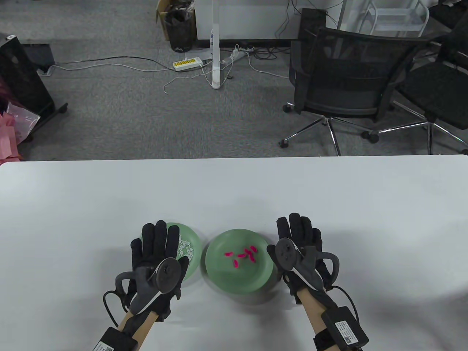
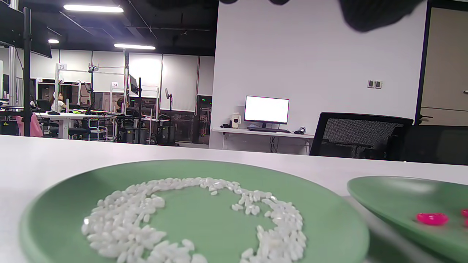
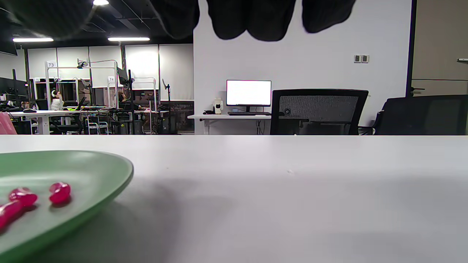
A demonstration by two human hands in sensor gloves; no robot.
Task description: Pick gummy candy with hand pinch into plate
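Several pink gummy candies [image 1: 244, 255] lie in the right green plate [image 1: 219, 270]. The left green plate [image 1: 193, 248] holds white rice grains [image 1: 185, 249]. My left hand [image 1: 157, 248] is flat over the left plate's near left part, fingers spread, holding nothing. My right hand [image 1: 299, 237] is flat just right of the gummy plate, fingers extended, empty. In the left wrist view the rice [image 2: 190, 223] fills the plate [image 2: 329, 226], and a gummy [image 2: 432, 218] shows at right. In the right wrist view gummies [image 3: 58, 192] lie on the plate [image 3: 102, 179] at left.
The white table [image 1: 234, 190] stretches far beyond both plates. Black office chairs [image 1: 347, 76] stand on the carpet past the table's far edge.
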